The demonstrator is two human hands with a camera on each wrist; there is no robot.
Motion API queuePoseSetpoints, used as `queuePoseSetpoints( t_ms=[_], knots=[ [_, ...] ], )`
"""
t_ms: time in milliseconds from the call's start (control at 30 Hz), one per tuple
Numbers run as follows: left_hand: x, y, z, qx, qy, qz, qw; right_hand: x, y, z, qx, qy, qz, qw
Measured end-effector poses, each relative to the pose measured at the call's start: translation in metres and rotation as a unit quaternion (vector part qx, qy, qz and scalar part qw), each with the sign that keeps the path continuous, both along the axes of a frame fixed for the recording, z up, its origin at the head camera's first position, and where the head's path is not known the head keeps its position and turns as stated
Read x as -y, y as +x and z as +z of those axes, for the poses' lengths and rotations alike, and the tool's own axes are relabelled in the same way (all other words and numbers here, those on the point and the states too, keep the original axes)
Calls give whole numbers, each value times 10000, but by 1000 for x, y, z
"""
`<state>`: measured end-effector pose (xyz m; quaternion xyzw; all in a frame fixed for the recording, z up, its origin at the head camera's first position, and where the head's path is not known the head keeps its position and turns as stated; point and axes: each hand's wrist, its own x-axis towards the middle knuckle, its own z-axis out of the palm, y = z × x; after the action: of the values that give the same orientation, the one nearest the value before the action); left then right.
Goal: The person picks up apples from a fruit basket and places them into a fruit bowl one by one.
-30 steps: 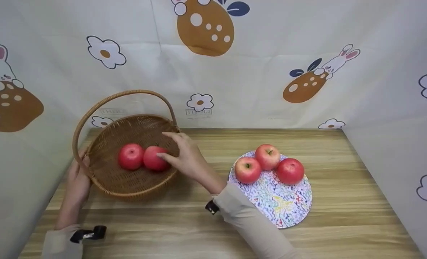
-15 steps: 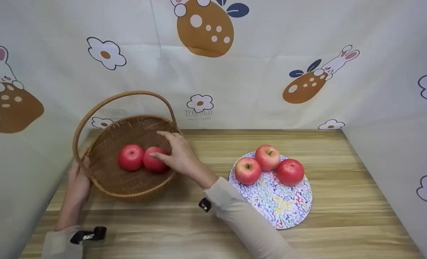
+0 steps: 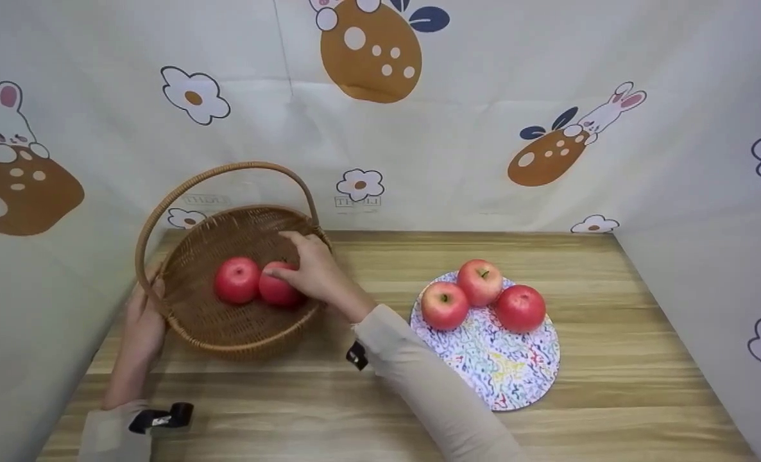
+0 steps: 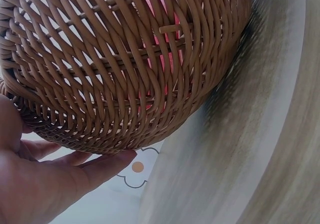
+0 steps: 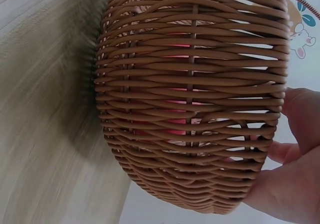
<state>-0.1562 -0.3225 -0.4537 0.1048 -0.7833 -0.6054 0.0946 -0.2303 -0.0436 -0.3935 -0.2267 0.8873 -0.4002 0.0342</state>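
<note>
Wooden tabletop below, the right hand partly hides one red apple.

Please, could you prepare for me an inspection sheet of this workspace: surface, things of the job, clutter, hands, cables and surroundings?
Surface: wood-grain tabletop.
Job's things: basket holding two apples side by side; three apples on a patterned disc.
Clutter: nothing seen.
Hands: left hand touches the basket's left side; right hand reaches in, thumb over the nearer apple, contact unclear.
Cables: nothing seen.
Surroundings: pale, printed wall covering.
</note>
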Motion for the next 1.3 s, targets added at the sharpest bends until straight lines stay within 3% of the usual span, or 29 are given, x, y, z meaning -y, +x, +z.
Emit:
queuePoseSetpoints(
  t_ms=[133, 367, 667, 1033, 1300],
  knots=[
    [0, 0, 0, -7, -25, 14, 10000, 4, -4, -2, 123, 56, 49, 9999],
    [-3, 0, -1, -204, 303, 71, 9993, 9, -9, -4, 488, 189, 157, 9985],
    [-2, 2, 0, -100, 5, 60, 9999, 15, -16, -6, 713, 366, 160, 9967],
    [0, 2, -2, -252, -125, -137, 9995, 18, -26, -14, 784, 363, 322, 9957],
    [-1, 4, -3, -227, 389, -381, 9983, 19, -30, -19, 1052, 373, 336, 9932]
  ],
)
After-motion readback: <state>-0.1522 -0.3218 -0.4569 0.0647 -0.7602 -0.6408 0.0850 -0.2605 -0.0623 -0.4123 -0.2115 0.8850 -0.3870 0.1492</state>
